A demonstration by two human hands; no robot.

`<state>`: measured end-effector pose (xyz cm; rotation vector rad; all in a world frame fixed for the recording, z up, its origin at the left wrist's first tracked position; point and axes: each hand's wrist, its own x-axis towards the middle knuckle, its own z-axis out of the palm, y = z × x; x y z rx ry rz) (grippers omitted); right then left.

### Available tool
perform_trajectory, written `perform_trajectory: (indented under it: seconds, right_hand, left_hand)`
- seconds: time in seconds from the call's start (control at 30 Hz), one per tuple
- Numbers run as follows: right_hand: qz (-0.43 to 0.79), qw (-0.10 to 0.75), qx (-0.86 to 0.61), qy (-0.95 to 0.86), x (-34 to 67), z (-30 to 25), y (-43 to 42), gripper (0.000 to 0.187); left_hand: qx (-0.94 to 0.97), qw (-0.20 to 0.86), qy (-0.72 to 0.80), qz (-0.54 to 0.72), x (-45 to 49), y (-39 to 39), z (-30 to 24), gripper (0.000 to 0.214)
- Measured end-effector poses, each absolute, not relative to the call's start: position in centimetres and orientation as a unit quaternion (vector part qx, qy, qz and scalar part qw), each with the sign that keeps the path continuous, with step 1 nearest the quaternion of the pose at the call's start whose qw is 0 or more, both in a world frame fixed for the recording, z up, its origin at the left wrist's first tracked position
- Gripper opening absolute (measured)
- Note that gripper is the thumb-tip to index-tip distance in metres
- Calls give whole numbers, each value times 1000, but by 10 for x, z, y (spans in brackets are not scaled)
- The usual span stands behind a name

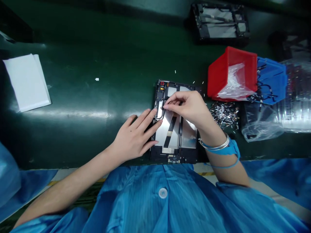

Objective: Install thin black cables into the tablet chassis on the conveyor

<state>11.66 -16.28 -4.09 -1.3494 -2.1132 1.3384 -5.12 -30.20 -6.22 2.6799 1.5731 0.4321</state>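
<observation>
An opened tablet body (159, 129) lies on the bench in front of me, with silver battery panels, black ribbon strips and a small circuit board at its near end. My left hand (134, 137) is spread open, its fingertips resting on the tablet's left edge. Over the tablet's upper middle, my right hand (188, 105) is closed in a pinch. Its thumb and forefinger meet at a thin black cable (162, 117) that curves along the left side. The other right fingers are curled and partly hidden.
To the right stand a red bin (217, 76) holding a plastic bag and a blue bin (274, 81) with black cables. Nearby lie a pile of small metal parts (224, 113) and clear plastic packaging (263, 126). Stacked tablet bodies (218, 26) sit behind; white sheets (28, 82) lie left.
</observation>
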Motion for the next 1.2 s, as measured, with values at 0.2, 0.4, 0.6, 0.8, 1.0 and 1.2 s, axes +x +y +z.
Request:
perform_trajectory:
  seconds: [0.2, 0.4, 0.6, 0.8, 1.0, 1.2]
  right_hand:
    - [450, 123, -466, -752, 116, -42, -159, 20]
    - [415, 107, -478, -766, 114, -42, -158, 18]
    - [385, 98, -486, -778, 111, -39, -163, 8]
    - [314, 114, -471, -816, 116, -38, -169, 12]
    - [33, 140, -404, -904, 139, -35, -197, 26]
    - [-28, 50, -318, -946, 146, -47, -215, 31]
  left_hand:
    - [866, 8, 485, 121, -56, -297, -66, 51]
    - [894, 11, 434, 112, -61, -289, -65, 52]
    - [910, 27, 394, 123, -66, -281, -63, 52]
    - [916, 31, 378, 127, -65, -272, -59, 45]
    - [917, 23, 369, 147, -63, -269, -61, 44]
    - [915, 35, 377, 139, -63, -270, -61, 44]
